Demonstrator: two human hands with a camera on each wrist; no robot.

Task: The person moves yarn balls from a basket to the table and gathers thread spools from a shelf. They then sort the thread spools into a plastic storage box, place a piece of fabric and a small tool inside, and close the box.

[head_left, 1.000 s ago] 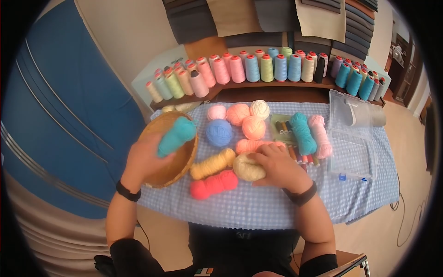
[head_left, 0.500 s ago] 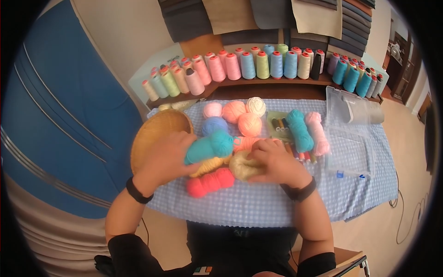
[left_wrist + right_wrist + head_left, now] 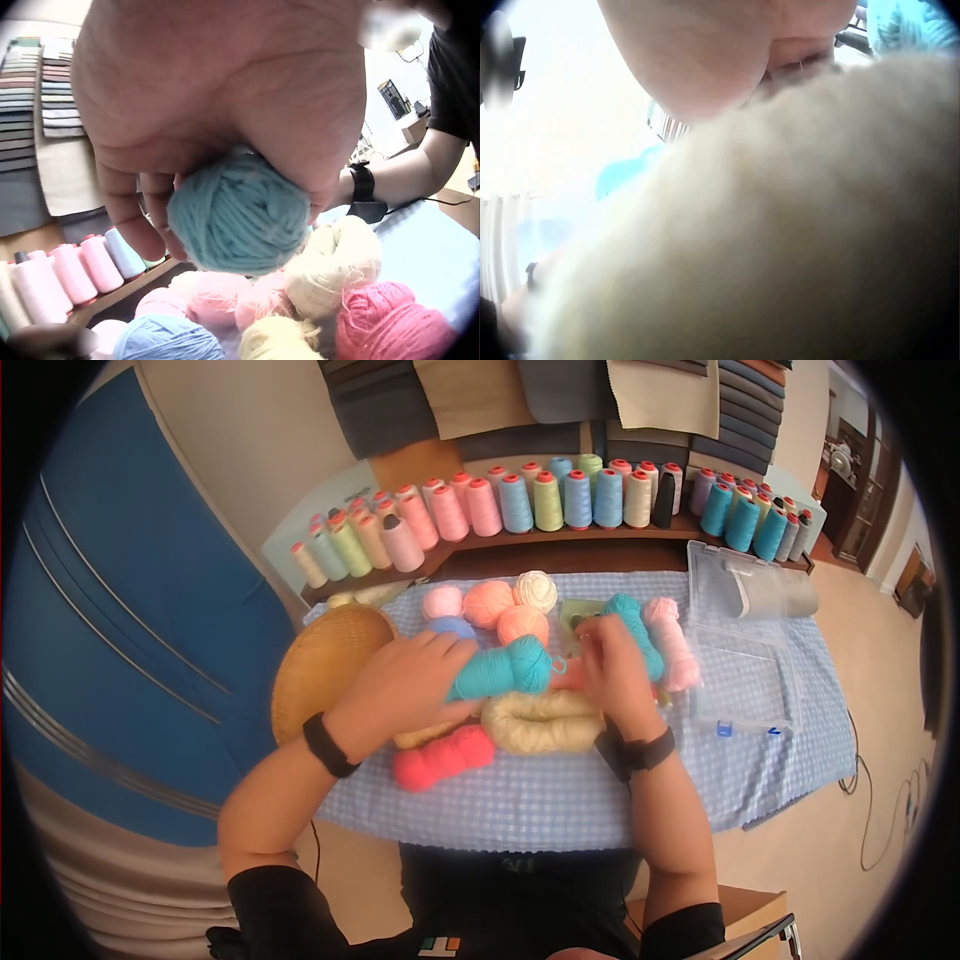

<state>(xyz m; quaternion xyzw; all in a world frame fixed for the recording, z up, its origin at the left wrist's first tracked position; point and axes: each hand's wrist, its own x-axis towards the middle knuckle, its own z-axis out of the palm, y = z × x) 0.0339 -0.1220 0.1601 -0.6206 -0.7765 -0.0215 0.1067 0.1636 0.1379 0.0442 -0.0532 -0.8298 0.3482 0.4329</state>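
My left hand (image 3: 405, 682) grips a teal yarn skein (image 3: 500, 670), holding it level above the other yarn; its rounded end (image 3: 240, 217) faces the left wrist view. A loose teal strand sticks out of its right end. My right hand (image 3: 620, 685) is just right of that strand, fingers loosely bent, with nothing seen in them. Below its wrist, a thick cream yarn skein (image 3: 545, 732) lies bent in a loop and fills much of the right wrist view. Nearest the front lies a hot pink skein (image 3: 443, 758); a yellow skein (image 3: 277, 341) is partly hidden by my left hand.
A wicker basket (image 3: 325, 660) tilts at the left. Yarn balls (image 3: 490, 605) sit behind the hands, with another teal skein (image 3: 635, 635) and a pale pink skein (image 3: 670, 645) to the right. A clear plastic case (image 3: 745, 680) stands open; thread cones (image 3: 480, 508) line the shelf.
My left hand has carried the teal skein from over the basket rightward to the middle. My right hand has left the cream skein and moved up and right.
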